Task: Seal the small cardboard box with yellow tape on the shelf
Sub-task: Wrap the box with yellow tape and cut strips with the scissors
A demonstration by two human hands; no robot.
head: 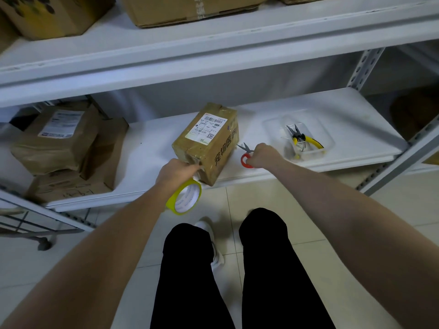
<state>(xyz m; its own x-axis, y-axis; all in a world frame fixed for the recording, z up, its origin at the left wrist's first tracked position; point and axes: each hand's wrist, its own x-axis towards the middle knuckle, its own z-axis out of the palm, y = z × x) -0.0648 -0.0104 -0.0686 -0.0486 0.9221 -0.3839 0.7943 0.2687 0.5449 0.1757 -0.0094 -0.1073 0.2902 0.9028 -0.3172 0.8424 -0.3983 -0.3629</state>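
Note:
A small cardboard box (209,141) with a white shipping label and black lettering stands on the white lower shelf (152,148), one corner over the front edge. My left hand (175,173) touches the box's near end and holds a yellow tape roll (185,198), which hangs below the shelf edge. My right hand (262,155) is closed on red-handled scissors (245,154) just right of the box, blades pointing toward it. Whether any tape strip is stuck to the box is hidden by my left hand.
A clear plastic tray (325,136) with yellow-handled pliers (301,137) sits on the shelf to the right. Brown parcels (59,138) are stacked at the left. Larger cartons (190,8) stand on the upper shelf. My black-trousered legs (261,269) stand on the tiled floor below.

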